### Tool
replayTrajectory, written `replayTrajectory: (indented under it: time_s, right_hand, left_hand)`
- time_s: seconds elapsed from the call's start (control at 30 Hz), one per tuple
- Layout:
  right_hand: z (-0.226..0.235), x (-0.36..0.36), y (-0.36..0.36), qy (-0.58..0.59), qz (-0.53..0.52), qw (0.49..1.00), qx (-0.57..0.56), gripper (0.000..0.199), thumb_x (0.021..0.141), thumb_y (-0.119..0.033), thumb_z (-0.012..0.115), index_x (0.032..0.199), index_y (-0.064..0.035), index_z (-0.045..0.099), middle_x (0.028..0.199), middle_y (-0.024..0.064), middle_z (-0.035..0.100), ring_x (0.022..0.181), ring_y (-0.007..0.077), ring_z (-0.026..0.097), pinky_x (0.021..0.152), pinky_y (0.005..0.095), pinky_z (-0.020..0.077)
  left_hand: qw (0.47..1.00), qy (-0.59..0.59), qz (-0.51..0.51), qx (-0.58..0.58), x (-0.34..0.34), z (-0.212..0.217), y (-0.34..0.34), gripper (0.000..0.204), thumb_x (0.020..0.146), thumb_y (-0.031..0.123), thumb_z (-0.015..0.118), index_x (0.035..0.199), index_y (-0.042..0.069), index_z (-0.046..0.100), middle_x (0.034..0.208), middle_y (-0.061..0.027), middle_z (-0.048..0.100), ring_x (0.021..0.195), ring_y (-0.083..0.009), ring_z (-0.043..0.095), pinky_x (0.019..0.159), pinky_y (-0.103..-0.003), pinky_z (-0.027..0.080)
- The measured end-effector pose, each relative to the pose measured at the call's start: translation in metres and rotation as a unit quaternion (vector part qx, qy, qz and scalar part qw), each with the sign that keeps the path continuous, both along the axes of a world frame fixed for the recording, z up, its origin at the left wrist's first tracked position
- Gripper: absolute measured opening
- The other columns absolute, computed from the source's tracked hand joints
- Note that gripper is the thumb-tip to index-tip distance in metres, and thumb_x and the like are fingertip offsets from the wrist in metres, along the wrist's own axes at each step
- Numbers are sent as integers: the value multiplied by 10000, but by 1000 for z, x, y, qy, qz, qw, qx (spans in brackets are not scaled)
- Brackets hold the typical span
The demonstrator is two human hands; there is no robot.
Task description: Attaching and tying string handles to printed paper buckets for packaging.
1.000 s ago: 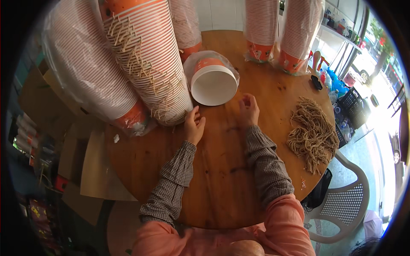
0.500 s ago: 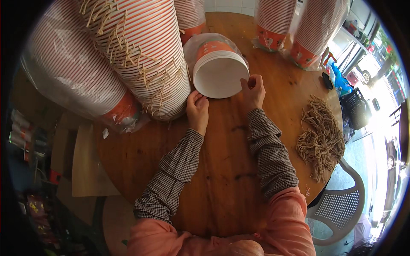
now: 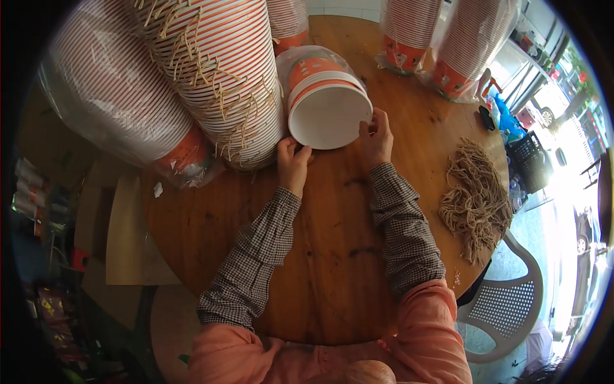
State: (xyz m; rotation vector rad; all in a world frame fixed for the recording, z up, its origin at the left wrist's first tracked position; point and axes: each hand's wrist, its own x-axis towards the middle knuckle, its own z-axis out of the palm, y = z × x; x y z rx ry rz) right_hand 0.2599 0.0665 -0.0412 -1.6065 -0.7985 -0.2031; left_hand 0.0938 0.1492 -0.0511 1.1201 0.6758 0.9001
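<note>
Left hand (image 3: pixel 293 163) sits at the near-left rim of the paper bucket stack (image 3: pixel 325 99), fingers curled against the rim, thumb side touching it. Looks like a light grip on the rim, not a full wrap.
Right hand (image 3: pixel 376 136) is on the right rim of the same stack, fingertips pinching the edge, closed on it.
The bucket stack lies on its side on the round wooden table (image 3: pixel 320 256), white open mouth facing near, orange-and-white body pointing far. It is partly wrapped in a clear plastic sleeve (image 3: pixel 300 61).
Just left of it, touching or nearly so: a big stack of striped orange-white buckets with twine handles (image 3: pixel 217 70), lying on its side. Further left, another stack in clear plastic (image 3: pixel 115 102), overhanging the table's left edge.
Far right on the table: two more bagged stacks (image 3: pixel 435 38), standing.
Right side of the table, well apart from the hands: a loose pile of tan twine pieces (image 3: pixel 476 201).
Both forearms in checked sleeves (image 3: pixel 262 249) rest on the table.
White plastic chair (image 3: pixel 511 307) near right, off the table. Flat cardboard (image 3: pixel 121 237) on the floor to the left.
</note>
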Motion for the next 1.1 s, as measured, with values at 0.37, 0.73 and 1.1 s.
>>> replayTrajectory:
  time_s: [0.37,0.73,1.1]
  right_hand:
    - [-7,-39,-62,57,169,984,-16,467,886,-77,599,1334,-114,473,1067,171,651,857,256,667,723,348,539]
    - [-3,44,-173,-59,-318,896,-305,335,901,-298,610,1123,-47,629,1201,143,581,1090,342,559,892,459,477]
    - [-12,33,-183,-121,-262,872,-395,201,903,-200,551,928,-26,649,971,150,642,803,336,638,717,447,509]
  left_hand:
    - [988,98,-18,118,-39,-10,-3,508,923,133,576,1392,19,416,1165,-104,591,872,-163,625,674,-279,558]
    - [935,17,101,340,-88,-9,-47,371,930,62,537,1285,-28,470,1167,-120,547,925,-159,576,678,-275,504]
    - [905,119,124,389,-100,-27,-34,428,872,44,573,1288,-14,493,1209,-177,531,1050,-318,573,887,-394,484]
